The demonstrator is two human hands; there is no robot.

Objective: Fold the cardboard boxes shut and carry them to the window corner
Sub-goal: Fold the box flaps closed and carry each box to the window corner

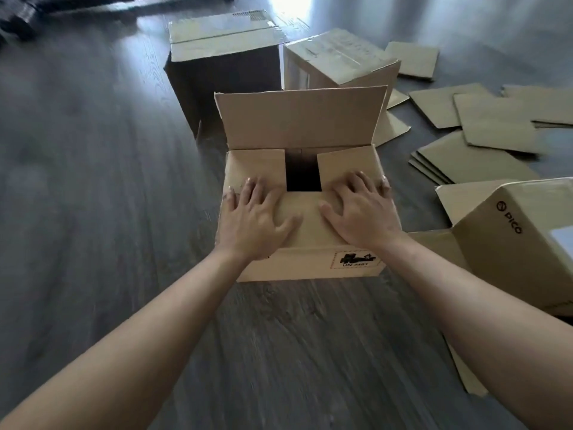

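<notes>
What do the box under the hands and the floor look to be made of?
Box: plain brown cardboard, matte, with creased flaps and a printed label. Floor: grey wood-grain planks with a slight sheen, perhaps laminate or vinyl; the picture cannot settle which.

The floor is dark grey wood planks. Bright daylight falls on it at the far side, beside a pale grey wall.

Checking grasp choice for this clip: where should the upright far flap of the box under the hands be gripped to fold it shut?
Grip the far flap along its free top edge, coming from above. It stands upright, hinged at the back wall, so pulling that edge toward the person swings it over the near flap, which the left hand and right hand press flat.
</notes>
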